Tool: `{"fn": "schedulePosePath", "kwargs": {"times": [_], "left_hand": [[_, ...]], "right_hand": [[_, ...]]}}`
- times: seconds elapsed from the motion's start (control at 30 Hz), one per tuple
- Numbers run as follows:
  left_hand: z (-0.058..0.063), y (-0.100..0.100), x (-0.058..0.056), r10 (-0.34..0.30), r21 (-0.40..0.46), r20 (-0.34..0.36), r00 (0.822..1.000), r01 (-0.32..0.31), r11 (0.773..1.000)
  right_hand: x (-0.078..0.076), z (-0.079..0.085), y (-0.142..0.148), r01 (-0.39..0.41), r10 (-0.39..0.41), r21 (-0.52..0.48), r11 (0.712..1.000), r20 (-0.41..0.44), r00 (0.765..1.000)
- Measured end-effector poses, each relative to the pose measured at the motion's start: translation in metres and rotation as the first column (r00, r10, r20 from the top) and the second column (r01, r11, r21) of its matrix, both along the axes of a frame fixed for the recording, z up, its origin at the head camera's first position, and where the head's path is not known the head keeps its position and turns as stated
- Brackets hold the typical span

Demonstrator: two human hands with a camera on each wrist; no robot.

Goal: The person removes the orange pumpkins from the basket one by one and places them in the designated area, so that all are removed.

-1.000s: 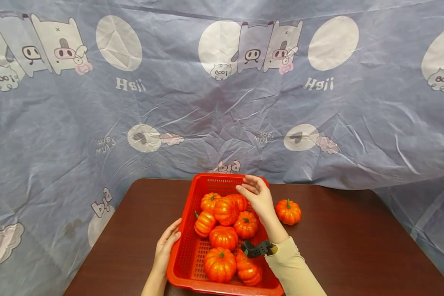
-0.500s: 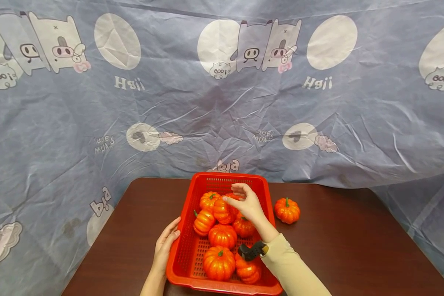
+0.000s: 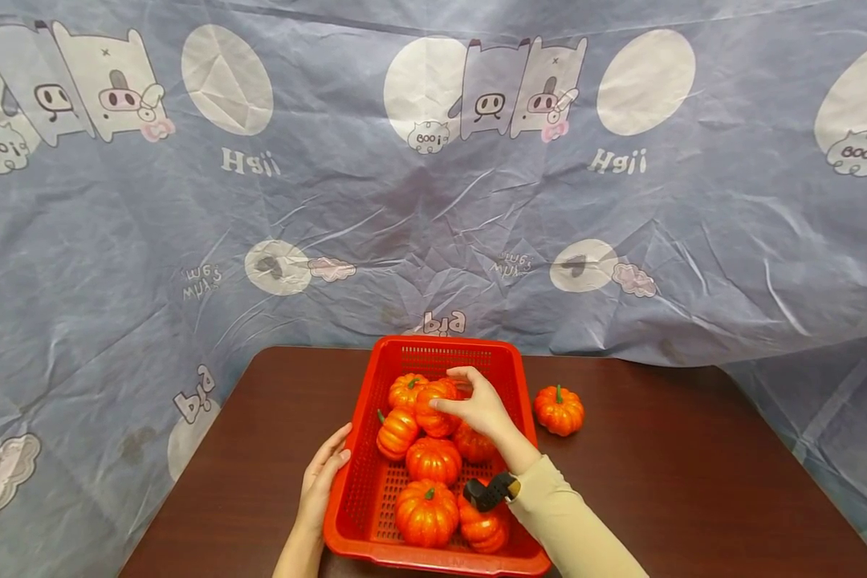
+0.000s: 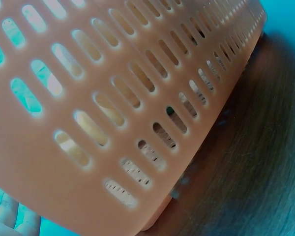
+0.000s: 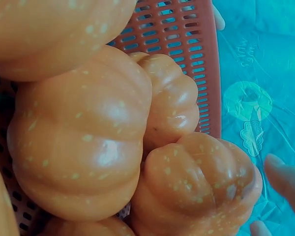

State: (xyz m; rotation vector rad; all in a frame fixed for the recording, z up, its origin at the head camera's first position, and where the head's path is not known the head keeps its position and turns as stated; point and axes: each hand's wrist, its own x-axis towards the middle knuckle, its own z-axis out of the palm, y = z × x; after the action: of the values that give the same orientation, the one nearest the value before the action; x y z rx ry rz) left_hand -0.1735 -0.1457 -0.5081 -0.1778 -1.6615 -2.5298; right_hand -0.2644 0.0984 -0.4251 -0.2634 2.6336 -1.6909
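A red plastic basket [image 3: 516,361] with slotted walls holds several small orange pumpkins. At its left rim rests my left hand [image 3: 321,482], fingers fairly straight; in the left wrist view, fingertips [image 4: 6,210] show past the rim. My right hand [image 3: 480,405] reaches over the basket, thumb and fingers spread around the upper pumpkin [image 3: 432,409] of the pile. In the right wrist view, fingertips [image 5: 278,169] stand beside a pumpkin [image 5: 201,182], with a narrow gap in that view. The right hand and forearm partly hide pumpkins beneath.
One loose pumpkin [image 3: 559,411] with a green stem sits on the dark brown table [image 3: 665,466], right of the basket. A grey-blue cloth [image 3: 419,209] with cartoon prints hangs behind the table. The right wrist wears a black strap [image 3: 493,491].
My right hand has moved left and down from the basket's back right corner to the upper pumpkin. The left hand stays at the rim, and the basket stays put.
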Motion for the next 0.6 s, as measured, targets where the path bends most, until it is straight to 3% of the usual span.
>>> {"fn": "schedulePosePath", "kwargs": {"times": [0.37,0.6], "left_hand": [[-0.0005,0.0,-0.002,0.008,0.005,-0.005,1.0,-0.008,1.0],[-0.0005,-0.0004,-0.0006,-0.001,0.004,-0.004,1.0,0.001,1.0]], "right_hand": [[0.0013,-0.0012,0.0018,-0.082,0.08,0.134,0.988,0.022,0.997],[0.0026,-0.0026,0.0026,-0.092,0.089,0.116,0.989,0.025,0.996]]}}
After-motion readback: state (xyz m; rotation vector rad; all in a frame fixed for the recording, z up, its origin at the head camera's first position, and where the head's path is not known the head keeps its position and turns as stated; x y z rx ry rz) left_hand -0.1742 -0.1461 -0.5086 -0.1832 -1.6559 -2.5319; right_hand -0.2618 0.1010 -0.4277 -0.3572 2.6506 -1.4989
